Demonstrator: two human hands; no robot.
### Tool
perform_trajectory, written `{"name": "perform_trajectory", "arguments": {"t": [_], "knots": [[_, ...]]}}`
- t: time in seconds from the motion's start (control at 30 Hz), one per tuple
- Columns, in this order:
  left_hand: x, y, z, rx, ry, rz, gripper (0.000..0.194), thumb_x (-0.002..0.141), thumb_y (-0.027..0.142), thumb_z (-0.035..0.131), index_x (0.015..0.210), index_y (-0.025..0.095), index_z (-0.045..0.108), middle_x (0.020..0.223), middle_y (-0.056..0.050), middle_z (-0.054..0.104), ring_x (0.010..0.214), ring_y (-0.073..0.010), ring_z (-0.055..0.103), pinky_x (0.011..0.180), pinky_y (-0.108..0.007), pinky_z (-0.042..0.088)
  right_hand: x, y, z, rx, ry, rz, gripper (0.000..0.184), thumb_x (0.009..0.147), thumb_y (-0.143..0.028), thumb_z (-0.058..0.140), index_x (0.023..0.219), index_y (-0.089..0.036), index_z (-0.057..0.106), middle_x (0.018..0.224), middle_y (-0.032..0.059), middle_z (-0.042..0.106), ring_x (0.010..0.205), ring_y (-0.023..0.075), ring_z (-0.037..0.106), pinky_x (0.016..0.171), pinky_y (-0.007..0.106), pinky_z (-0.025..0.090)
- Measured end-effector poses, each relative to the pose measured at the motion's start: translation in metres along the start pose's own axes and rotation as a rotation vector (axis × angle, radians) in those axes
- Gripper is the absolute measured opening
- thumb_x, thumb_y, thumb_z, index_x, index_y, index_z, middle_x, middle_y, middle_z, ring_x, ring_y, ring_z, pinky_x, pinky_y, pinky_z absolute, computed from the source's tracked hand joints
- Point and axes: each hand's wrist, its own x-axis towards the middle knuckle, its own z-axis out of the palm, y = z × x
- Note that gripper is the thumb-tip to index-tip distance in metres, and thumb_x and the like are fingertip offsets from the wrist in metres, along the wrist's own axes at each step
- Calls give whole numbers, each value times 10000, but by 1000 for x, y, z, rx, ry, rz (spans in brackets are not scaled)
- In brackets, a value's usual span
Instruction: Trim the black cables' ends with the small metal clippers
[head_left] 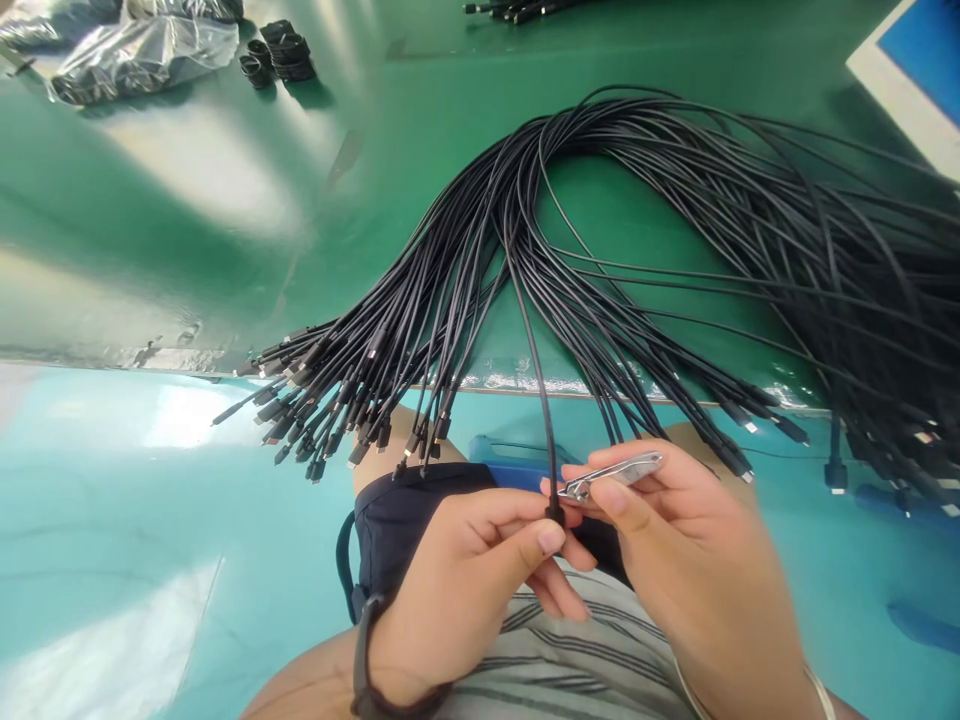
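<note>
My left hand (480, 570) pinches the connector end of a black cable (534, 360) between thumb and fingers, just above my lap. That cable runs up to a large bundle of black cables (517, 170) draped over the table edge. In my right hand (690, 550) is a silver nail clipper (622, 474), gripped between thumb and fingers. Its jaws point left and sit right beside the cable at the connector's neck; whether they touch it I cannot tell. My left fingers partly cover the connector.
The green table (247, 200) spans the view ahead. Loose cable ends hang over its front edge on both sides of my hands. Plastic bags (150, 55) and small black coils (289, 50) lie back left. A blue-and-white object (915, 70) is at the right.
</note>
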Motion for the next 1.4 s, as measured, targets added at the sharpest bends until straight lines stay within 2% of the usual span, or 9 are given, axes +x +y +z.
{"name": "perform_trajectory", "arguments": {"t": [0.17,0.3,0.57,0.9,1.07,1.13,1.23,1.33,1.4], "knots": [[5,-4,-6,-110,-72,-67,212,705,269,815,750,115,676,660,-48,747,457,-135,683,429,-172,516,-2,4,-1,138,-15,1,51,843,-286,722,870,-258,689,794,8,756,743,166,738,651,221,606],[7,-5,-3,-120,-5,-4,294,658,211,842,654,147,555,566,-16,720,432,-131,668,420,-163,496,-4,7,0,180,-19,1,77,828,-310,735,865,-259,690,826,24,759,773,192,742,668,262,615],[5,-2,4,-27,128,48,314,664,126,823,625,153,512,532,19,694,458,-93,654,477,-147,494,-6,5,7,-22,32,-95,44,842,-253,717,866,-282,696,820,-18,771,733,126,736,635,154,594],[3,-4,3,27,156,46,310,679,145,816,635,158,510,549,28,683,469,-92,647,499,-171,500,-5,3,5,-128,60,-105,53,837,-238,713,818,-286,696,776,-36,772,695,122,739,606,135,594],[3,-4,4,33,145,33,305,690,159,807,645,160,506,563,27,686,469,-86,644,492,-161,491,-4,11,3,-46,73,-67,33,844,-294,719,854,-288,688,808,-26,773,733,123,745,625,132,591],[4,-6,5,36,141,27,305,694,167,803,649,164,500,551,40,670,462,-80,634,485,-155,489,-3,15,1,23,47,-70,47,853,-309,711,882,-289,680,830,-16,769,768,142,748,658,169,604],[5,-8,3,105,139,48,291,703,208,800,659,167,515,561,52,642,453,-64,593,460,-153,476,-1,13,-6,54,-75,-45,47,874,-311,679,919,-300,670,904,0,761,827,175,738,666,227,618],[6,-11,-2,292,134,102,272,724,299,793,697,173,552,588,51,621,464,-64,554,449,-165,458,3,5,-17,-98,-170,-91,63,863,-261,689,901,-310,679,921,-12,740,849,155,713,693,200,598],[6,-11,-5,427,134,113,270,742,352,777,730,179,570,593,51,612,466,-68,543,451,-173,441,4,-2,-24,-208,-201,-164,85,855,-245,698,899,-317,692,919,-20,722,933,143,691,791,179,568]]}}
